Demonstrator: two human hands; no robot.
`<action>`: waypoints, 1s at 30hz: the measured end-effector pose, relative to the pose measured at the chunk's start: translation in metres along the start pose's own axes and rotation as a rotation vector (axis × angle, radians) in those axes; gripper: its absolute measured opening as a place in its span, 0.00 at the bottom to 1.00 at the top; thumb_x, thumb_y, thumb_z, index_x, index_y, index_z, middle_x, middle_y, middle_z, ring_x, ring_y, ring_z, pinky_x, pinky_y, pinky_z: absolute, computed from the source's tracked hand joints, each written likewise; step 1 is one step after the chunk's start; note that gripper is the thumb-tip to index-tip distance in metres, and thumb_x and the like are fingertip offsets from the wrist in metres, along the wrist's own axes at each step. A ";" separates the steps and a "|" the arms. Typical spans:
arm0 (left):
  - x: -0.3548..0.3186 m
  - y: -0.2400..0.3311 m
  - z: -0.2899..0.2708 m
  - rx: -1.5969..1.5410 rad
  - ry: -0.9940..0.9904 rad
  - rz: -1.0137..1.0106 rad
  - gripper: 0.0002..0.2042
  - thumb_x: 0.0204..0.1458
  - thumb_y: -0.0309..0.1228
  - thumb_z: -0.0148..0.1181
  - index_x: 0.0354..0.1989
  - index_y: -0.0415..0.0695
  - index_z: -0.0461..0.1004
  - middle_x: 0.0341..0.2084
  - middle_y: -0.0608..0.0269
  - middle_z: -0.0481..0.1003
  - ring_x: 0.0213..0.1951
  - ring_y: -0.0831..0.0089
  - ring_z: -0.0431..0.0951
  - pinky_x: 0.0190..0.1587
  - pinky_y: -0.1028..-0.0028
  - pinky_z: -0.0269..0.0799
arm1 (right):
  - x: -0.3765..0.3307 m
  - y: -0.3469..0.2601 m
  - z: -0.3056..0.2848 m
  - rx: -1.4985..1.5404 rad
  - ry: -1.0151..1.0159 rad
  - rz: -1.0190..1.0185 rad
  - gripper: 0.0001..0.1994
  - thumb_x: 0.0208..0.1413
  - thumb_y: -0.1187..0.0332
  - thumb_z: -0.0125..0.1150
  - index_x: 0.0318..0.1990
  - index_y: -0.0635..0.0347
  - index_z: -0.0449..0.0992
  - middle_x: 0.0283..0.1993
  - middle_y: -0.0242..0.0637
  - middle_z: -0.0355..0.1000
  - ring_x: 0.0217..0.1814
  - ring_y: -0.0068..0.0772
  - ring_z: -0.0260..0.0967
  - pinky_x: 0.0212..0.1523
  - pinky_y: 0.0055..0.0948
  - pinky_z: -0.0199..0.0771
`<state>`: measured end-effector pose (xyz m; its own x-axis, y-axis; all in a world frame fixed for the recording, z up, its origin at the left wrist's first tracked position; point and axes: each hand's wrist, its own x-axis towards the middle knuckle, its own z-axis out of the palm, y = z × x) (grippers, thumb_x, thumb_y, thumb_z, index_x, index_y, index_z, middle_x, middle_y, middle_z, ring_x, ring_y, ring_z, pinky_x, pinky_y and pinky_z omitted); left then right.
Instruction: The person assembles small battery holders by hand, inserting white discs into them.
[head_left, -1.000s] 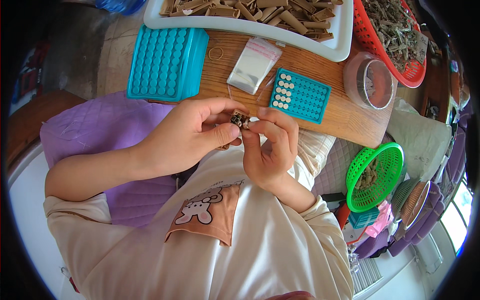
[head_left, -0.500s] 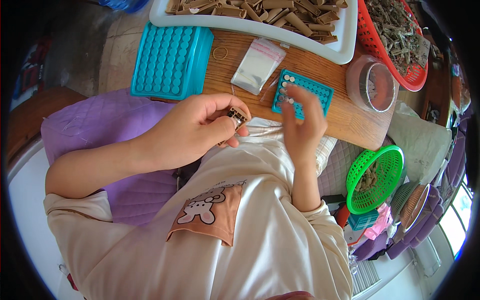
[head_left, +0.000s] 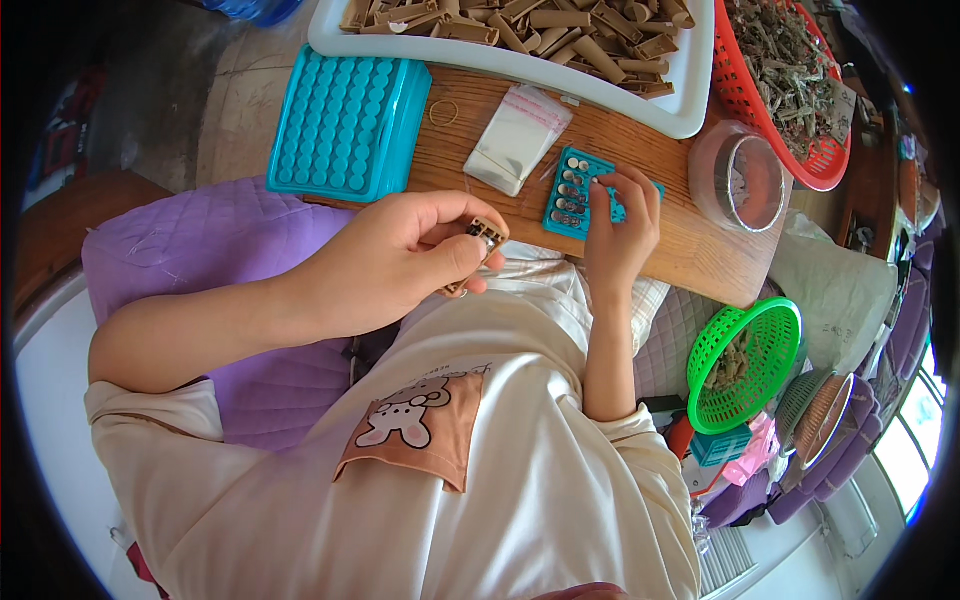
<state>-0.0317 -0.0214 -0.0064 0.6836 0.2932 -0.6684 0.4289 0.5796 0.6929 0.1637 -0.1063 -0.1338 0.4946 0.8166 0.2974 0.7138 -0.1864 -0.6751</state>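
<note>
My left hand [head_left: 412, 248] is closed round a small brown plastic casing [head_left: 485, 233], holding it above my lap. Dark parts show in the casing's upper end, and my fingers cover much of the rest. My right hand [head_left: 625, 232] is over a small teal tray [head_left: 553, 214] of round pockets, its thumb and fingertips pinched together. A tiny pale piece [head_left: 597, 182] seems to be at those fingertips, too small to name. Round silver button-like pieces [head_left: 571, 190] sit in the tray's left pockets. The hand hides part of the tray's right side.
A larger teal tray [head_left: 335, 120] stands at the table's left. Clear plastic bags [head_left: 515, 140] and a rubber band [head_left: 444, 112] lie between the trays. Behind is a white bin [head_left: 520, 60] of brown casings. Rightward are a clear tub [head_left: 706, 175], a red basket [head_left: 815, 165] and a green basket [head_left: 705, 385].
My right hand has shifted slightly right, its fingers now drawn into a pinch over the small tray. More silver pieces are uncovered. My left hand still holds the brown casing.
</note>
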 end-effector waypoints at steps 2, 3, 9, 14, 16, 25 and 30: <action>-0.001 -0.002 0.000 -0.008 0.021 0.015 0.11 0.52 0.26 0.43 0.44 0.38 0.62 0.34 0.60 0.69 0.33 0.80 0.70 0.37 0.80 0.67 | -0.005 -0.026 -0.009 0.233 0.063 0.017 0.08 0.36 0.80 0.59 0.28 0.63 0.70 0.37 0.41 0.67 0.38 0.36 0.66 0.37 0.29 0.66; -0.001 -0.001 0.001 0.026 0.016 0.042 0.12 0.53 0.27 0.43 0.45 0.38 0.61 0.35 0.60 0.69 0.34 0.79 0.70 0.37 0.80 0.68 | -0.009 -0.042 -0.014 0.229 0.066 0.018 0.08 0.36 0.80 0.59 0.28 0.63 0.70 0.37 0.41 0.67 0.38 0.36 0.66 0.37 0.29 0.66; 0.000 -0.005 0.001 0.039 0.006 0.140 0.15 0.53 0.27 0.44 0.48 0.36 0.59 0.36 0.61 0.69 0.35 0.79 0.71 0.38 0.81 0.68 | -0.020 -0.091 -0.014 0.492 0.014 -0.208 0.10 0.34 0.83 0.61 0.27 0.65 0.70 0.34 0.41 0.68 0.34 0.33 0.68 0.33 0.23 0.70; -0.002 -0.004 0.002 0.041 0.007 0.129 0.15 0.53 0.26 0.44 0.48 0.35 0.59 0.35 0.63 0.69 0.34 0.80 0.70 0.38 0.81 0.67 | -0.029 -0.092 -0.008 0.615 0.010 -0.144 0.09 0.35 0.83 0.60 0.27 0.67 0.70 0.34 0.42 0.68 0.36 0.35 0.70 0.35 0.24 0.71; -0.002 -0.005 0.002 0.041 0.038 0.149 0.14 0.53 0.25 0.44 0.47 0.35 0.60 0.34 0.63 0.69 0.34 0.82 0.69 0.37 0.81 0.68 | -0.029 -0.094 -0.007 0.622 0.018 -0.145 0.09 0.36 0.83 0.60 0.27 0.67 0.69 0.34 0.42 0.68 0.37 0.36 0.69 0.36 0.25 0.71; -0.003 -0.005 0.002 0.308 0.163 0.192 0.13 0.50 0.23 0.46 0.44 0.34 0.63 0.28 0.61 0.71 0.29 0.80 0.71 0.34 0.80 0.68 | -0.018 -0.100 -0.013 0.567 -0.113 -0.110 0.08 0.37 0.82 0.59 0.26 0.66 0.68 0.32 0.42 0.67 0.37 0.37 0.68 0.35 0.26 0.69; -0.005 -0.002 0.001 0.689 0.132 0.270 0.12 0.45 0.24 0.51 0.40 0.36 0.66 0.20 0.56 0.71 0.23 0.71 0.72 0.27 0.76 0.67 | 0.017 -0.098 -0.046 0.502 -0.710 -0.007 0.10 0.33 0.80 0.61 0.26 0.65 0.68 0.29 0.40 0.66 0.33 0.39 0.66 0.34 0.28 0.66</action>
<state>-0.0354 -0.0242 -0.0045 0.7598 0.4713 -0.4479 0.5584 -0.1200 0.8209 0.1253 -0.0996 -0.0314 -0.0547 0.9956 -0.0763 0.3302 -0.0540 -0.9424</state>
